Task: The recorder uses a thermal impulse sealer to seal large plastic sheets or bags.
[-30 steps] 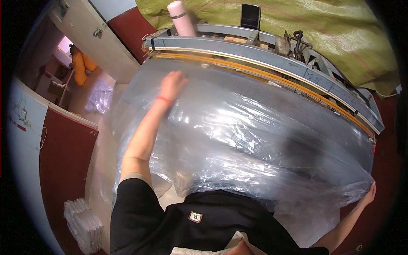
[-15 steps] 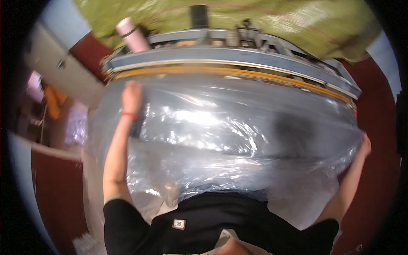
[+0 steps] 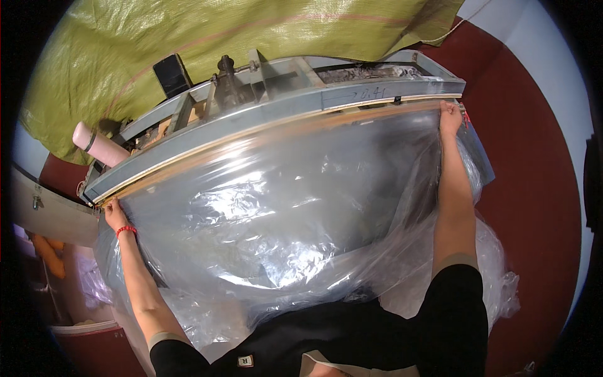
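A wide sheet of clear plastic film (image 3: 295, 188) stretches between my hands and falls in shiny folds toward my body. My left hand (image 3: 115, 215), with a red bracelet at its wrist, is closed on the film's far left corner. At the far right corner, my right hand (image 3: 449, 118) pinches the film too. Both hands are at the front edge of a long grey metal frame machine (image 3: 264, 119). The film's far edge lies along an orange-brown strip (image 3: 352, 116) on that machine, between the two hands.
A pink cylindrical bottle (image 3: 100, 146) and a dark phone-like slab (image 3: 171, 76) stand on the machine's far side. Yellow-green woven sheeting (image 3: 251, 31) covers what lies behind. A pale cabinet or box with a latch (image 3: 38, 198) is at the left. Dark red floor or wall (image 3: 527, 157) shows at right.
My right hand has moved from the near right up to the machine's right end, pulling the film taut. My left hand has shifted outward to the left end. The view has turned.
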Tool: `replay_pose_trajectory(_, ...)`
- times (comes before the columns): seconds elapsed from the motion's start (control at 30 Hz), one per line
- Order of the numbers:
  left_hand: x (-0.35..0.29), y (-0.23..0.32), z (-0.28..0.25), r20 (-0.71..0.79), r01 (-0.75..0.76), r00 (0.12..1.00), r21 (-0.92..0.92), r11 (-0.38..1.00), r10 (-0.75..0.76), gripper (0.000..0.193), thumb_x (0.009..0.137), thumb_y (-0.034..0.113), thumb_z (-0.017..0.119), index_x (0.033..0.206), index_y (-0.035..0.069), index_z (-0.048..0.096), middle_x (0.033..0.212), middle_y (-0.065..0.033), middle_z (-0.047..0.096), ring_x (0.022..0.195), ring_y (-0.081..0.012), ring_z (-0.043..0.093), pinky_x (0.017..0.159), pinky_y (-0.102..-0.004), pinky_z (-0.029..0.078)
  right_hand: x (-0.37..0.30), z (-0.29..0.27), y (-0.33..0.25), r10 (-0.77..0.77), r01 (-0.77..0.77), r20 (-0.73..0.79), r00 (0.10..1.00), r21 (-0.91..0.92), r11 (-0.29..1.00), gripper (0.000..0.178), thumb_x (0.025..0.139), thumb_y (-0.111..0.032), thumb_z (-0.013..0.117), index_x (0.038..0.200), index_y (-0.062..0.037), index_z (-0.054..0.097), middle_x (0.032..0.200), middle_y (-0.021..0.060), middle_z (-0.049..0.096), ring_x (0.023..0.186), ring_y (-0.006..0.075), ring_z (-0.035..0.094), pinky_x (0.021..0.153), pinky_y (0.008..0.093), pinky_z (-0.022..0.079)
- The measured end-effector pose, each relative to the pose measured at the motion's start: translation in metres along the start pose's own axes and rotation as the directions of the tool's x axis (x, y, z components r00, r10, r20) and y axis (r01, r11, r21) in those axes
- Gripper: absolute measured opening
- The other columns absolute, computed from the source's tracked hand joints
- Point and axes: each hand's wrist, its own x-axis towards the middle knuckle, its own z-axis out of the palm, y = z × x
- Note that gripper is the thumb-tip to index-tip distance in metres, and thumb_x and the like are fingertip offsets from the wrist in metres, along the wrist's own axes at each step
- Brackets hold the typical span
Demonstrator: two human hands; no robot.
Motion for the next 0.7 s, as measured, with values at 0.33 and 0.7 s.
replay_pose_trajectory(0.33,0.0,0.008,-0.008,0.041,0.095,0.995,-0.184,0.978,-0.089,0.014,0.075,0.019,0.059,0.076,0.007,0.051,0.071,0.003,0.049,0.062,-0.005,0.04,0.054,-0.0185,0.031,0.0,-0.005,-0.012,0.103,-0.096,-0.022,0.994,0.195,0.976,0.013,0.078,-0.014,0.05,0.086,-0.0041,0.048,0.067,0.007,0.053,0.051,0.013,0.051,0.04,0.0235,0.041)
replay_pose_trajectory(0.7,-0.022,0.059,-0.036,0.398,0.098,0.914,-0.027,0.995,-0.08,0.004,0.081,0.011,0.052,0.081,0.007,0.051,0.07,0.003,0.049,0.064,-0.0059,0.045,0.057,-0.0189,0.037,-0.043,-0.044,-0.086,-0.109,0.165,0.266,0.958,-0.199,0.966,0.033,0.078,-0.027,0.058,0.092,0.0038,0.061,0.088,0.0088,0.062,0.072,0.012,0.056,0.07,0.0233,0.042)
